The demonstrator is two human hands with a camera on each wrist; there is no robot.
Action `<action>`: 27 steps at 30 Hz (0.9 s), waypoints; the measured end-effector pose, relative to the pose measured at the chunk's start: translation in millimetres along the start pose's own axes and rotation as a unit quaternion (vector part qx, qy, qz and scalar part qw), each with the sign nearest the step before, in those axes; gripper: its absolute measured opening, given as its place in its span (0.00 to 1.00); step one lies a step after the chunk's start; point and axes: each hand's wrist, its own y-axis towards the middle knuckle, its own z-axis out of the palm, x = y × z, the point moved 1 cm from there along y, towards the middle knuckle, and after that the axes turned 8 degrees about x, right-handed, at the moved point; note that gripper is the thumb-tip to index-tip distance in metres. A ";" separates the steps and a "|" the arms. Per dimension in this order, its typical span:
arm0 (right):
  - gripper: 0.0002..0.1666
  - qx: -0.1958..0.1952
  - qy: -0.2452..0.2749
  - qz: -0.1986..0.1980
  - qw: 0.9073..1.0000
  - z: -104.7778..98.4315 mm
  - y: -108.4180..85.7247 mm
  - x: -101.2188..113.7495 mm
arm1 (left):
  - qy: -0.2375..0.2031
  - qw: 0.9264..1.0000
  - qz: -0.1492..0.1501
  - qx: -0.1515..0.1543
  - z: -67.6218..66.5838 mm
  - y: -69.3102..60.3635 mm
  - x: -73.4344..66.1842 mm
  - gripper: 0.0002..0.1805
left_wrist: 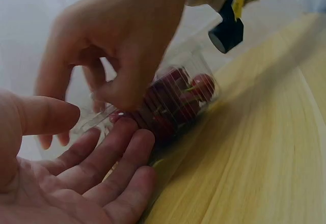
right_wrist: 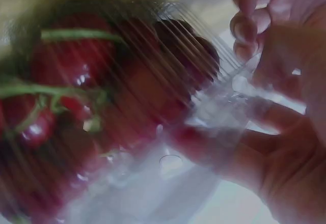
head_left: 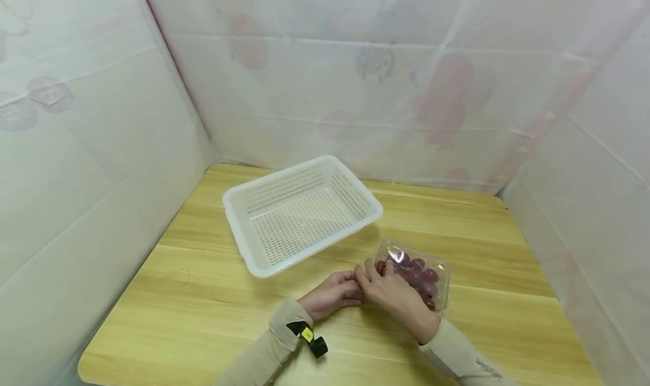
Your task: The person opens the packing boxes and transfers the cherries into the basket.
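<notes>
A clear plastic box (head_left: 443, 270) of red fruit (head_left: 416, 276) on green stems sits on the bench (head_left: 178, 318), right of and nearer than the white slotted basket (head_left: 325, 241). The right hand (head_left: 395, 297) has its fingers clamped on the box's left edge; the left hand (head_left: 331, 295), beside it, holds its fingers loosely extended, thumb apart.

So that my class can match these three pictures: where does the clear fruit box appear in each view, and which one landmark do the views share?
Head: the clear fruit box is right of centre, below mid-height.
Left wrist: the clear fruit box is around the middle, partly hidden by the right hand.
Right wrist: the clear fruit box is close up and blurred, filling much of the left and centre.
Shared landmark: the right hand, overlapping it each time.
</notes>
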 end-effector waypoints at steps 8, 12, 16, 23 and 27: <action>0.25 -0.010 0.063 0.022 0.998 -16.2 2.2 -4.0 | 0.033 0.998 0.003 -0.046 6.3 3.9 1.1 0.15; 0.31 -0.001 0.150 0.051 0.987 -26.4 2.1 -13.6 | 0.035 0.997 0.001 -0.063 9.9 2.6 0.2 0.13; 0.34 -0.036 0.210 0.074 0.974 -31.6 -1.1 -30.0 | 0.030 0.997 -0.002 -0.068 11.0 -1.8 0.9 0.12; 0.31 -0.110 0.270 0.132 0.947 -33.0 -28.3 -89.8 | 0.027 0.997 -0.005 -0.078 11.8 -2.7 2.5 0.09; 0.26 -0.108 0.338 0.229 0.906 -14.2 -56.3 -128.0 | 0.028 0.996 -0.002 -0.080 11.1 0.1 2.5 0.10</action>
